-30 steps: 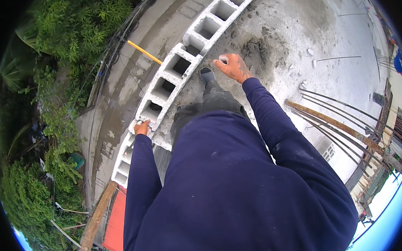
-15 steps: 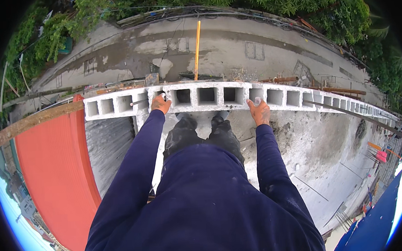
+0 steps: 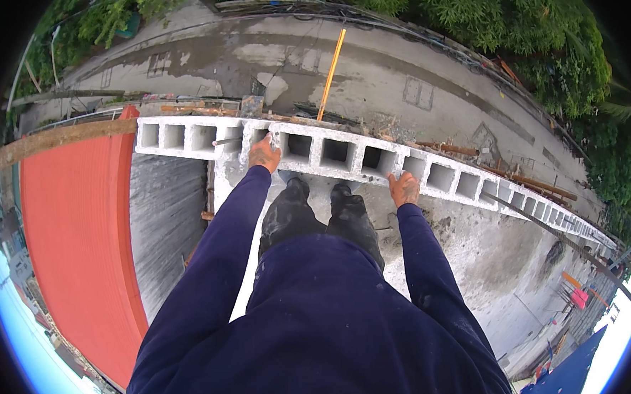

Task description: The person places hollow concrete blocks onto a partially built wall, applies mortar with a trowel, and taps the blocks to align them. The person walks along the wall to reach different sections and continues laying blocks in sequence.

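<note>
A grey concrete hollow block (image 3: 317,154) lies with its open cells facing up, in the top course of a long block wall (image 3: 455,180). My left hand (image 3: 264,154) is closed around the block's left end, thumb and fingers hooked over the edge by a cell. At its right end, my right hand (image 3: 404,189) grips the near rim, with the fingertips partly hidden in the cell. Just left of my left hand, a short steel rod (image 3: 225,141) sticks up out of a cell.
A long steel bar (image 3: 545,226) rises from the wall on the right. Red metal sheeting (image 3: 78,231) and a brown beam (image 3: 59,145) stand at left. Beyond the wall, far below, runs a concrete street (image 3: 365,59), with a yellow pole (image 3: 332,75) jutting outward.
The view has turned, so the wall now slants down toward the right. Both hands keep their hold on the block; it shows no clear shift along the wall.
</note>
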The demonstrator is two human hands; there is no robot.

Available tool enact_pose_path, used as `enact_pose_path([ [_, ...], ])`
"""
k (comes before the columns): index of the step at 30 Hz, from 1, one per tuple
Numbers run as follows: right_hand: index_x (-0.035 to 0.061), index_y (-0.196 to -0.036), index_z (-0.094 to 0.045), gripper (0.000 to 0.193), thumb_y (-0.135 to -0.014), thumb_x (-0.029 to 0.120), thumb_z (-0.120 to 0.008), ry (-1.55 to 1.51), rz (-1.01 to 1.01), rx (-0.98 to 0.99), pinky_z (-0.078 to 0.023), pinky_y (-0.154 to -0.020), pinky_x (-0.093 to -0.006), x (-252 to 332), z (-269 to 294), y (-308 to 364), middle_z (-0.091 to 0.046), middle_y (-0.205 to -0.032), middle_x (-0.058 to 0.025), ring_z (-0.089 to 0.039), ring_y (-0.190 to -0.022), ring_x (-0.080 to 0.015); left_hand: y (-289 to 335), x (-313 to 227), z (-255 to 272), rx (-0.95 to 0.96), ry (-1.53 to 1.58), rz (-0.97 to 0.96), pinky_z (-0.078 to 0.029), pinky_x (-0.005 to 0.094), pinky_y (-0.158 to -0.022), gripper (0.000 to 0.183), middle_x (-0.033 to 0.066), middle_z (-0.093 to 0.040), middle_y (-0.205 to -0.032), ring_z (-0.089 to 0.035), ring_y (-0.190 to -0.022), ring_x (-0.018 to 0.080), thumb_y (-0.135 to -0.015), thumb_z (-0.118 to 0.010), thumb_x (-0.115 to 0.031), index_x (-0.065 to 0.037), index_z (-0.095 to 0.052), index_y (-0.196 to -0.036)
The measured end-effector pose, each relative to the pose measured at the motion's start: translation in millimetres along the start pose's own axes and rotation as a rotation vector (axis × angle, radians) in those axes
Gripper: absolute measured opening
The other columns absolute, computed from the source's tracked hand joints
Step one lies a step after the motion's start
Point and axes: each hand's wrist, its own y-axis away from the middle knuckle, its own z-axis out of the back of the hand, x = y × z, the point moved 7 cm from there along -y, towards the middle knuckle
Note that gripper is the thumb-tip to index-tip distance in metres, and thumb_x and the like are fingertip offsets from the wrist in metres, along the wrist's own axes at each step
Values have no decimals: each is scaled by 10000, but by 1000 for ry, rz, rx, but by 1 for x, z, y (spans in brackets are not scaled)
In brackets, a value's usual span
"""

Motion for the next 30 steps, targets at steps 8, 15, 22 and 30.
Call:
enact_pose_path([
  [8, -24, -712, -590, 440, -727, 412, -655, -56, -51, -30, -474, -660, -453, -4, -2, 3, -603, -713, -242, -595, -705, -398, -7, -5, -7, 14, -81, -19, -450, 426, -852, 472, 222, -607, -993, -570, -966, 363, -744, -631, -230, 6, -486, -1127],
  [15, -13, -696, -584, 414, -733, 393, -655, -68, -81, 26, -473, -658, -446, -2, -1, 4, -599, -674, -222, -598, -702, -383, -7, -7, -5, 6, -80, -22, -440, 426, -856, 509, 245, -594, -1006, -556, -980, 382, -729, -640, -220, 15, -487, -1153],
  [22, -12, -701, -588, 410, -740, 392, -650, -11, -93, 37, -471, -652, -438, 0, 2, 3, -601, -671, -220, -602, -700, -379, -6, -12, -2, 35, -137, -13, -452, 422, -851, 419, 234, -601, -997, -570, -960, 373, -749, -632, -213, 15, -507, -1078],
  [30, -19, -706, -585, 407, -748, 381, -648, -42, -91, 57, -474, -642, -435, 0, 3, 2, -595, -662, -229, -602, -681, -386, -6, -15, 0, 52, -154, -1, -455, 421, -839, 398, 240, -605, -962, -573, -948, 373, -740, -636, -208, 28, -518, -1038],
])
